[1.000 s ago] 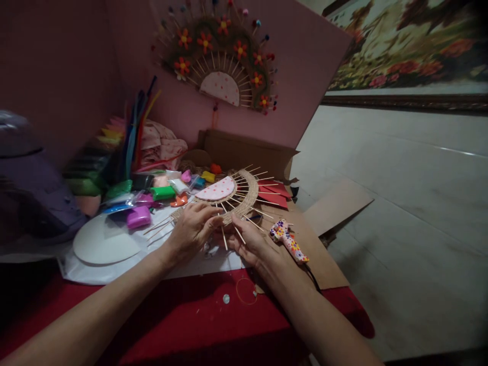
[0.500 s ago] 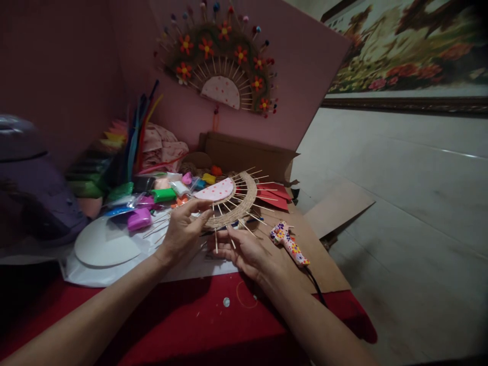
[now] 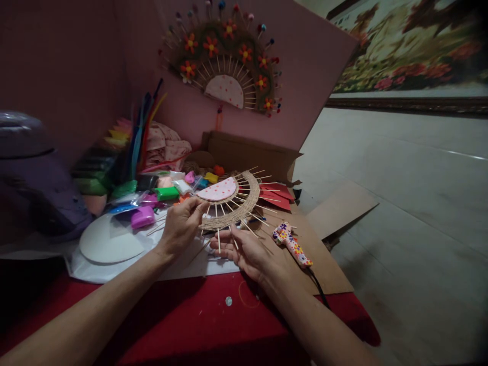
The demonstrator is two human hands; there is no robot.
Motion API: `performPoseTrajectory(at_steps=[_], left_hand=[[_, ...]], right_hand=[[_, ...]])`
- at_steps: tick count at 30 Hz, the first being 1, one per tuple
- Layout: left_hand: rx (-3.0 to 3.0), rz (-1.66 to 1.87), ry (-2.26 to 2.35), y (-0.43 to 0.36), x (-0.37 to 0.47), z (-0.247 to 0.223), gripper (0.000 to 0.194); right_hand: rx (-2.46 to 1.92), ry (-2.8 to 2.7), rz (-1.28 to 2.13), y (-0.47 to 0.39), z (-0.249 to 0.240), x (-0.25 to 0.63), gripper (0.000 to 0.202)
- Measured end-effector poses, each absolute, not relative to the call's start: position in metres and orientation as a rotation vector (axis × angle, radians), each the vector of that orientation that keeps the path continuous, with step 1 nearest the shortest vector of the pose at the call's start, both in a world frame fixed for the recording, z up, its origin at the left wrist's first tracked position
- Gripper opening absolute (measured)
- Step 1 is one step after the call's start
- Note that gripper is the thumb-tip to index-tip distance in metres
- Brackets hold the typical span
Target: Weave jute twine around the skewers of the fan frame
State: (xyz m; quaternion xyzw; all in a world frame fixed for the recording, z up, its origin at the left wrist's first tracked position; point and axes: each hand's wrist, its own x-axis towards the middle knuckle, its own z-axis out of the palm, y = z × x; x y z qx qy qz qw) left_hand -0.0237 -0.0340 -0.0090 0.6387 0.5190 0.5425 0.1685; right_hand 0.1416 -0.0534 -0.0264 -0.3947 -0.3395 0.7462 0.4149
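Observation:
A half-round fan-shaped craft piece made of thin wooden sticks and a band of coiled twine is held above the table. Its centre is a half circle of white fabric with red dots. My left hand is closed at the left end of the piece, fingers pinched together by the fabric and the inner sticks. From below, my right hand holds the lower edge, its thumb against the twine band and its fingers beneath among the stick ends.
A flower-patterned glue gun with a black cord lies on cardboard at right. Colourful clay packets and a white disc are at left. A finished decorated fan hangs behind. Red cloth covers the front.
My left hand's fingers have drawn back slightly to the left and closed up, so more of the twine band shows. My right hand stays under the piece. The view has shifted slightly.

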Motion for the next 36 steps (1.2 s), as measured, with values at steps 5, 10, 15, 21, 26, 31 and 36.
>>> performPoseTrajectory(at_steps=[5, 10, 15, 21, 26, 31, 36], left_hand=[[1.822, 1.462, 1.471, -0.033, -0.024, -0.010, 0.044], [2.002, 1.456, 1.495, -0.029, -0.023, -0.014, 0.016], [2.193, 1.359, 1.511, -0.027, -0.022, -0.021, 0.015], [2.370, 1.236, 1.486, -0.026, -0.021, -0.029, 0.017], [2.399, 1.171, 1.481, -0.027, -0.020, -0.030, 0.011], [2.391, 1.188, 1.449, -0.028, -0.020, -0.028, 0.011], [2.345, 1.302, 1.495, -0.028, -0.022, -0.024, 0.018]], right_hand=[[-0.994, -0.849, 1.892, -0.053, -0.027, 0.142, 0.031], [-0.982, -0.844, 1.885, -0.052, -0.028, 0.142, 0.028], [-0.968, -0.822, 1.927, -0.050, -0.027, 0.142, 0.026], [-0.920, -0.748, 2.000, -0.047, -0.028, 0.145, 0.029], [-0.845, -0.673, 2.060, -0.042, -0.032, 0.147, 0.029], [-0.842, -0.622, 2.074, -0.041, -0.031, 0.148, 0.026], [-0.838, -0.642, 2.073, -0.042, -0.030, 0.148, 0.030]])
